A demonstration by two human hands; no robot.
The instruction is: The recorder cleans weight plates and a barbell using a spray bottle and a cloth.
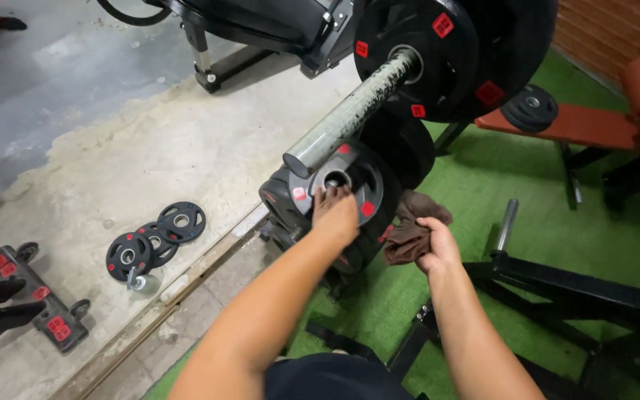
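Green turf (483,192) and bare concrete floor (150,155) meet under a rack of black weight plates, and my left hand (335,215) lies flat on the front plate (350,185) just below its centre hole, fingers spread and gripping nothing. My right hand (436,248), arm bent beside it, holds a bunched brown rag (409,233) against that plate's edge. I judge wiping is underway; next the rag needs moving across the face.

Red rectangular labels (443,25) on black weight plates (416,52).
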